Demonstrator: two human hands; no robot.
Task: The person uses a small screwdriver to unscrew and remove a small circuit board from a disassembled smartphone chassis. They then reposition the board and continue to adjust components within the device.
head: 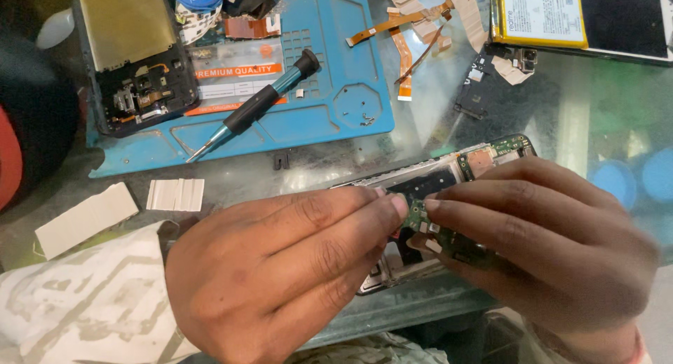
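Green and small, the circuit board sits pinched between our two hands, above the open phone frame on the glass table. Our left hand closes its fingertips on the board's left end. Our right hand grips the other end. At ten o'clock, we see a screwdriver on a blue mat.

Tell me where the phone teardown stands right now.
Done: the battery is out, flex cables lie loose, and the screwdriver rests on the blue mat. In hand: left hand and right hand pinch a small green board over the opened phone. Left: its upper board remains fitted.
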